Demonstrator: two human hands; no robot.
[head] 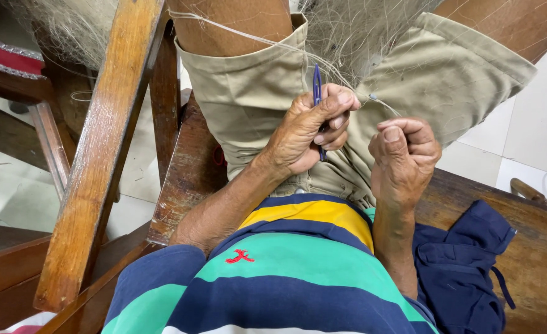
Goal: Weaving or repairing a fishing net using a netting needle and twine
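My left hand [307,133] is closed around a slim blue netting needle [317,93] whose tip points up past my thumb. My right hand [404,158] sits just to the right, fingers curled, pinching a pale clear line [381,102] that runs between the two hands. That line leads up and left across my bare knee [236,21]. A fine pale fishing net [354,31] lies bunched over my khaki shorts [249,93] above both hands.
A wooden chair arm and slanted post [97,154] stand to the left. I sit on a dark wooden bench [533,247]. A dark blue cloth [462,266] lies on it at the right. White floor tiles [533,130] show beyond.
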